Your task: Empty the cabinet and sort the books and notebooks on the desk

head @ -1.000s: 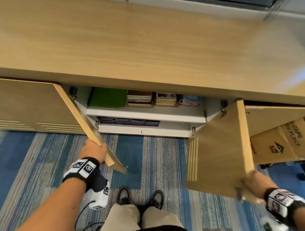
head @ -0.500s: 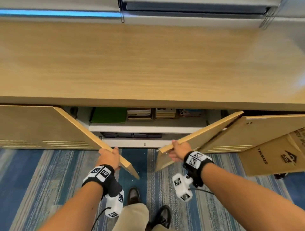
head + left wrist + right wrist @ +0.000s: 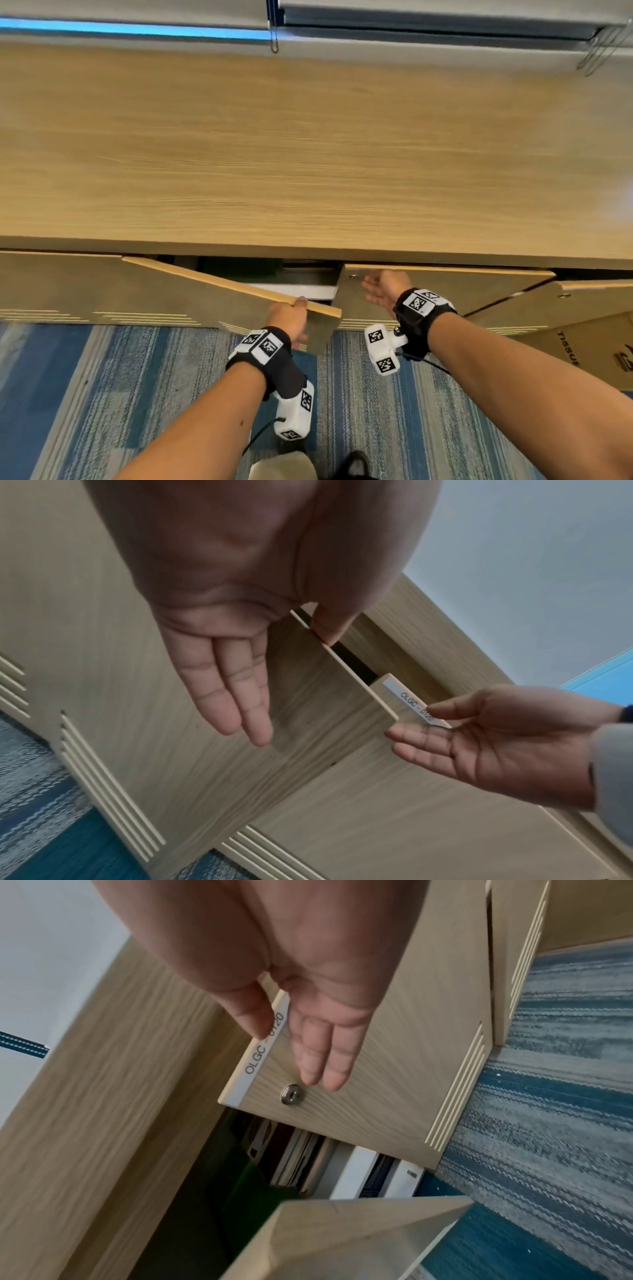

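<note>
Both cabinet doors have swung most of the way shut since half a second ago, and the right hand [image 3: 383,289], which then gripped its door's edge, now lies flat with straight fingers against the right door [image 3: 445,294], thumb at the top edge beside a white label strip [image 3: 263,1053] reading OLGC. The left hand [image 3: 287,320] rests on the left door [image 3: 205,301] near its free corner: fingers straight along the outer face, thumb hooked over the top edge, holding nothing else.

That left door is ajar, angled out toward the person, and covers most of the opening. From the head view only a narrow dark gap shows between the doors, with a green folder [image 3: 239,267] and a white shelf edge [image 3: 294,291] inside. Books are barely visible there.

The right wrist view looks into the gap from the side and shows more: books and notebooks [image 3: 301,1161] on the shelf beside the green folder, darker items on the shelf below, and a round metal lock [image 3: 291,1093] just beyond the fingertips. The left wrist view shows both palms against the door faces and the grooved lines low on the panels.

Above, the wooden desk [image 3: 308,154] spans the frame. A cardboard box [image 3: 589,346] marked TISSUE stands on the striped blue carpet [image 3: 102,394] at far right.
</note>
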The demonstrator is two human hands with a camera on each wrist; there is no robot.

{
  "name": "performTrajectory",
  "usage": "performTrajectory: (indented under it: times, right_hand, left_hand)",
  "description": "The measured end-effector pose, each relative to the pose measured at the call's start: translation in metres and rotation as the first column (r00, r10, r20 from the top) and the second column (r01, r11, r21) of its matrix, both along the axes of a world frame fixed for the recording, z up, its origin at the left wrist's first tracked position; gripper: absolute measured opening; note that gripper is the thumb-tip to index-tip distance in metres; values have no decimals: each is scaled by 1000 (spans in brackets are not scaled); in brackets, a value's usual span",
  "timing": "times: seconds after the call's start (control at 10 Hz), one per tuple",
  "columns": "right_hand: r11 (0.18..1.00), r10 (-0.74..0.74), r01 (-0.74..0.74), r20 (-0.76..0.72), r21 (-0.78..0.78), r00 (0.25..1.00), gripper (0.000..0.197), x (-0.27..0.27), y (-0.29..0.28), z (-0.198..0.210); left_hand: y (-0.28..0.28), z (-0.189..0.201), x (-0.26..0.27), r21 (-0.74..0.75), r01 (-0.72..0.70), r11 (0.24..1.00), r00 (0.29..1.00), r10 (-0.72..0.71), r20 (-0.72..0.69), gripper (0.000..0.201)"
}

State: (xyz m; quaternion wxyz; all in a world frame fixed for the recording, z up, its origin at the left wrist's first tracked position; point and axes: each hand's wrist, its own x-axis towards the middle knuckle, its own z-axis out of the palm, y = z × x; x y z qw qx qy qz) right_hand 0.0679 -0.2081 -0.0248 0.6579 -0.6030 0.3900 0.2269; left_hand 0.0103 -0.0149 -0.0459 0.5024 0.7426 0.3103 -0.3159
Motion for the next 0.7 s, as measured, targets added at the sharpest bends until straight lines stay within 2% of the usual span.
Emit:
performTrajectory:
  times: [0.1,0.2,0.3,0.4,0.5,0.6,0.7]
  right_hand:
    - [999,-9,9,-10,-34,1000,35,3,-3,-4]
    - [1000,14,-15,-35,-11,999,28,-2,-5,-7]
    - [993,108,-109,-50,-33,993,31,-2,-6,-5]
    - [978,149,-150,-19,-145,989,22,-2,-12,-1]
    - [947,286,-276,39,-166,958,35,-10,-19,0]
    - [836,508,-468,86,-286,857,36,-26,-29,6]
    - [603,722,-647,-27,-467,692,33,-55,-49,-1]
  left_hand:
    - [-5,2,20,-71,-46,996,998,48,26,42]
    - [-11,5,40,-102,-22,995,998,27,53,43]
    - [-16,9,55,-87,15,996,996,-8,83,44]
    - [-18,12,62,-44,69,997,992,-64,107,47]
    - [-5,6,58,18,164,986,978,-165,130,46]
    - [17,7,49,130,317,939,928,-336,162,58]
    - [32,18,32,264,388,883,854,-452,259,65]
